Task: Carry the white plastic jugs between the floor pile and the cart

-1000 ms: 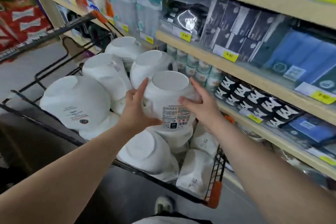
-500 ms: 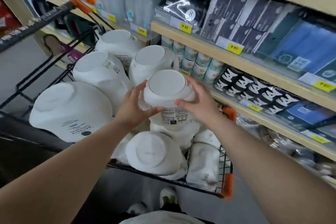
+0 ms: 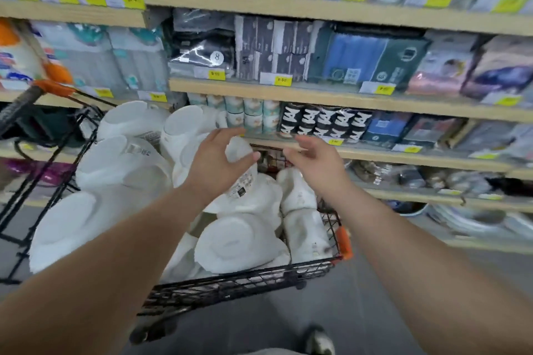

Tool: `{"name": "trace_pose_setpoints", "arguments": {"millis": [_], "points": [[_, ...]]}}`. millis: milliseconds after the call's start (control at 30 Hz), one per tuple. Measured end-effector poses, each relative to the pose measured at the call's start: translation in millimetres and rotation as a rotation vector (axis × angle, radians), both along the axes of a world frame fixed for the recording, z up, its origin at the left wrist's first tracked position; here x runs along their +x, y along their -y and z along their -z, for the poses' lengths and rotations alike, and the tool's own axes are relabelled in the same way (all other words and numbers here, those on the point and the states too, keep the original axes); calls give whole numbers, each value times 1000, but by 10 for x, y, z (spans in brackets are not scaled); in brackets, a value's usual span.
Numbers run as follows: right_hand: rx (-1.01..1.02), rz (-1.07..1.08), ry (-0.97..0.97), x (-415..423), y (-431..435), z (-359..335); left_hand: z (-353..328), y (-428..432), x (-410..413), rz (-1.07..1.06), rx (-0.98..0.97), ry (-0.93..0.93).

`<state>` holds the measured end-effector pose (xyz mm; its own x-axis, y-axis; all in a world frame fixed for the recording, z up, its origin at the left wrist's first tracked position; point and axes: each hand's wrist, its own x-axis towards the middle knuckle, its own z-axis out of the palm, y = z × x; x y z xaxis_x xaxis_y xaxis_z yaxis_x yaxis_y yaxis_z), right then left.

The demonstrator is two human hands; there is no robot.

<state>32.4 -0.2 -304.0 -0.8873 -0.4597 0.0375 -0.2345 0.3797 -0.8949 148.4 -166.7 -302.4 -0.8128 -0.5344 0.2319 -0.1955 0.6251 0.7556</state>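
Observation:
A black wire shopping cart (image 3: 248, 282) with orange corner caps holds several upturned white ceramic bowls and pots. A stack of white bowls (image 3: 245, 199) with a barcode label stands in the cart's middle. My left hand (image 3: 216, 161) hovers over the top of this stack, fingers and thumb loosely spread in front of the top bowl, and grips nothing. My right hand (image 3: 313, 158) is off the stack to its right, fingers relaxed and open, in front of the shelf edge.
Wooden store shelves (image 3: 346, 95) with yellow price tags run behind and to the right of the cart, packed with wrapped goods and black-and-white cups (image 3: 323, 121). The cart's handle (image 3: 43, 89) is at upper left. My shoe (image 3: 320, 340) is on the grey floor below.
Both hands held the top white bowl between them; now the bowl rests on the stack and both hands have come off it, the right one moving away to the right. The view has tilted up.

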Motion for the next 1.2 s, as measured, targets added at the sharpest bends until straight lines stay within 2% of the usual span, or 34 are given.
{"name": "trace_pose_setpoints", "arguments": {"millis": [167,400,733,1200], "points": [[-88,153,-33,-195,-1028,-164,-125,-834,-598,255,35,-2],[-147,420,-22,-642,-2882,-345,-317,-2646,-1630,552,125,13],[-89,737,-73,-1091,-5390,-537,-385,-5172,-2777,875,262,9],[-95,1284,-23,-2383,-8009,-217,-223,-8127,-4923,1373,233,139]]}}
